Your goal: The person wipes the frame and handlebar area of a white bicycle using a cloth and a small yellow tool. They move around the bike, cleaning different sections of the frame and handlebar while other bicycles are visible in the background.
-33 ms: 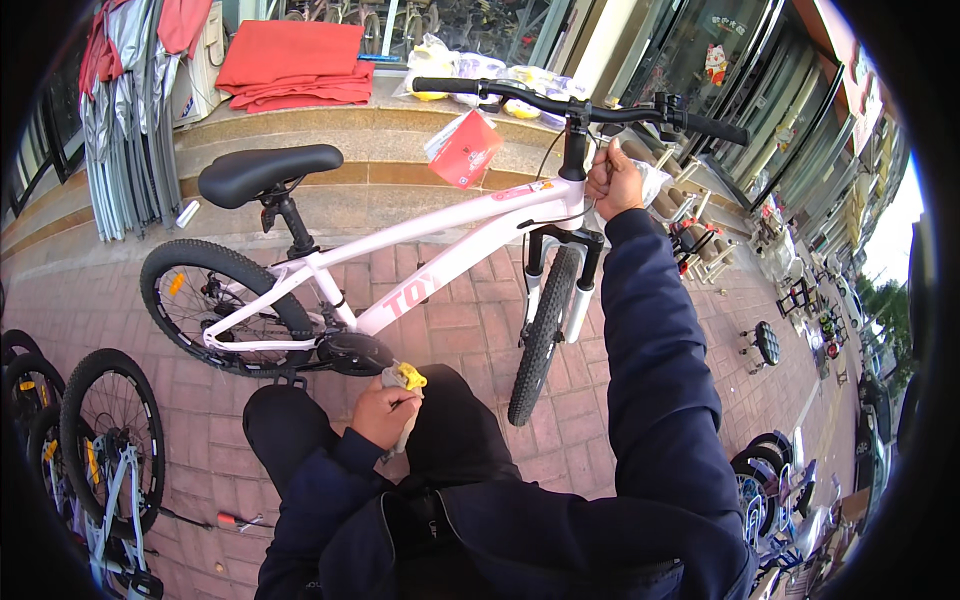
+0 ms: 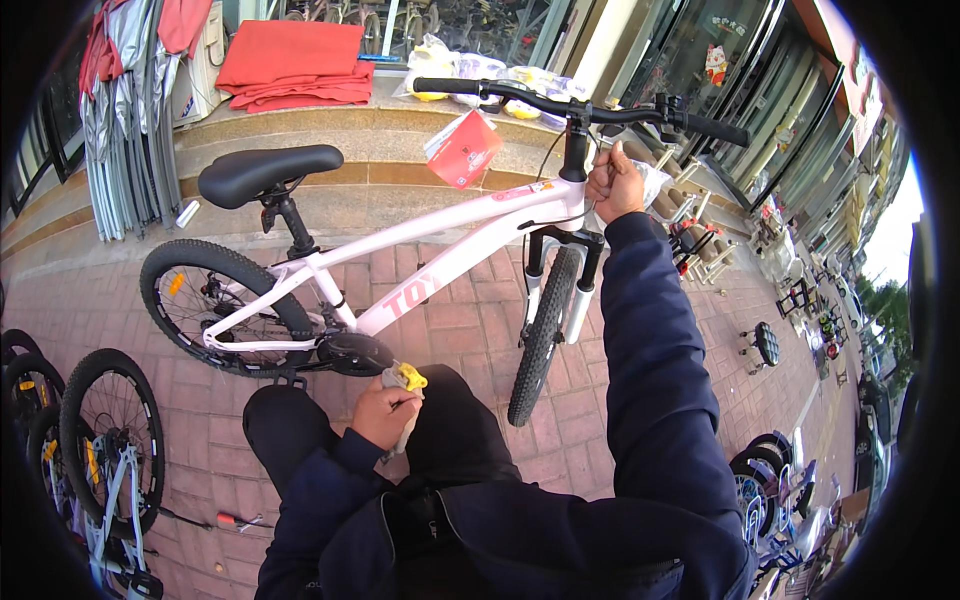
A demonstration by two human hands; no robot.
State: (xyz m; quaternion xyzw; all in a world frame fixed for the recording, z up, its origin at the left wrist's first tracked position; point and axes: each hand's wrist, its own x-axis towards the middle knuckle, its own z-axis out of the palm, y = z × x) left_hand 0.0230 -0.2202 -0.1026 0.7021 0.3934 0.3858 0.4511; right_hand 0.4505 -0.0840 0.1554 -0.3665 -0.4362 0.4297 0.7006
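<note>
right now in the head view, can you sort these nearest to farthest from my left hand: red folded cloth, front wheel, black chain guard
1. Black chain guard: just beyond the left hand.
2. Front wheel: off to the right.
3. Red folded cloth: upper left, beyond the pink bike.

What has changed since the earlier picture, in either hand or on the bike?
Nothing has visibly moved, been taken hold of or let go. The left hand still grips the grey rag, the right hand stays curled by the front of the bike, and the bike stands as it was.
</note>
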